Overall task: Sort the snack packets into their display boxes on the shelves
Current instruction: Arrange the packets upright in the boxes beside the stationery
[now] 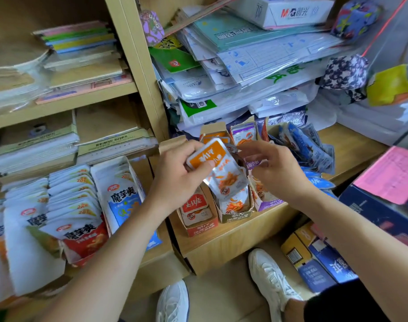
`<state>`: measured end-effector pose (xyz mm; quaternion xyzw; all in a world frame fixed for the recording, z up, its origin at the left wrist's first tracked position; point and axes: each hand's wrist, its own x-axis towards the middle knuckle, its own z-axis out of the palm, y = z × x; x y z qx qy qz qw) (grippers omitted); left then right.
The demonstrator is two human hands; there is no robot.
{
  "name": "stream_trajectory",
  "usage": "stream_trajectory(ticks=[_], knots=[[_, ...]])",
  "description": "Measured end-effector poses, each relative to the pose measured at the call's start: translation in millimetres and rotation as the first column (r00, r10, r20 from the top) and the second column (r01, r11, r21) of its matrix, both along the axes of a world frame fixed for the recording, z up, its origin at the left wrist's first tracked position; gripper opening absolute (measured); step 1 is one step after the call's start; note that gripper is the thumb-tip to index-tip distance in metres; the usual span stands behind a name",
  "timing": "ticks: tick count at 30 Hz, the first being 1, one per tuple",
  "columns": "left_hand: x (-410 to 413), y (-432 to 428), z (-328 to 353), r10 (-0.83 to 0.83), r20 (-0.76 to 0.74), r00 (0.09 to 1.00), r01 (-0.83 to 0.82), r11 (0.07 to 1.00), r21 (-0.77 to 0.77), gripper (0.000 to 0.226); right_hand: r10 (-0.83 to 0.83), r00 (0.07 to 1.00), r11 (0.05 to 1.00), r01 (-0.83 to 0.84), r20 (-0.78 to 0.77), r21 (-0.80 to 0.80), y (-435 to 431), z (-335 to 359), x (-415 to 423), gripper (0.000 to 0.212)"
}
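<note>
2 hands [175, 175] round snack packets [218, 168]

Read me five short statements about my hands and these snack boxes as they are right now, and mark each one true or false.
1. The left hand grips an orange-topped packet. True.
2. The right hand holds nothing. False: it pinches a purple packet.
3. The red display box stands directly left of the middle display box. True.
4. The blue packets stand in a neat upright row. False: they lie jumbled in a loose heap at the right.
5. The person wears white shoes. True.
</note>
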<state>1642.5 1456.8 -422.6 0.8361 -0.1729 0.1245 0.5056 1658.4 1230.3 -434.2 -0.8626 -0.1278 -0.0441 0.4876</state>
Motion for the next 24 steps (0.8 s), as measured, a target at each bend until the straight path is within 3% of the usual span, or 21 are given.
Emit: stream_trajectory(ticks=[3,5,7,10,15,18,21,24], knots=[[1.8,-13.9,-13.8,-0.018,0.013,1.0,0.016,0.981,0.191,0.007,0.023,1.0,1.0,-0.022,0.017,-0.02,-5.8,2.3,-0.9,0.051],[6.0,-20.5,-22.3,0.008,0.069,0.998,-0.027,0.961,0.275,0.016,0.062,0.996,0.988,-0.053,0.06,-0.142,-6.3,-2.7,-3.1,0.042],[10.1,-24.1,-28.7,0.006,0.12,0.993,-0.049,0.933,0.355,0.021,0.104,0.988,0.962,-0.07,0.116,-0.264,-4.4,-13.2,-4.6,0.042],[7.3,-28.1,-32.2,-0.032,0.151,0.988,-0.042,0.886,0.461,0.023,0.127,0.973,0.949,-0.062,0.194,-0.309,-1.1,-22.9,-5.9,0.048],[6.0,-10.5,-17.7,0.004,0.113,0.994,-0.054,0.895,0.443,0.029,0.178,0.914,0.873,0.025,0.365,-0.488,7.7,-25.7,-11.0,0.058],[14.4,22.3,-7.4,0.102,0.177,0.979,-0.173,0.877,0.449,0.024,0.249,0.886,0.816,0.027,0.392,-0.577,20.7,-27.0,-20.7,0.068],[13.9,36.2,-8.1,0.159,0.111,0.981,-0.191,0.69,0.698,0.033,0.3,0.881,0.772,0.001,0.365,-0.636,32.5,-29.4,-27.1,0.073],[4.8,28.1,-12.5,0.169,-0.153,0.974,0.064,0.441,0.895,0.057,0.376,0.889,0.685,-0.077,0.262,-0.725,38.8,-34.8,-30.7,0.07]])
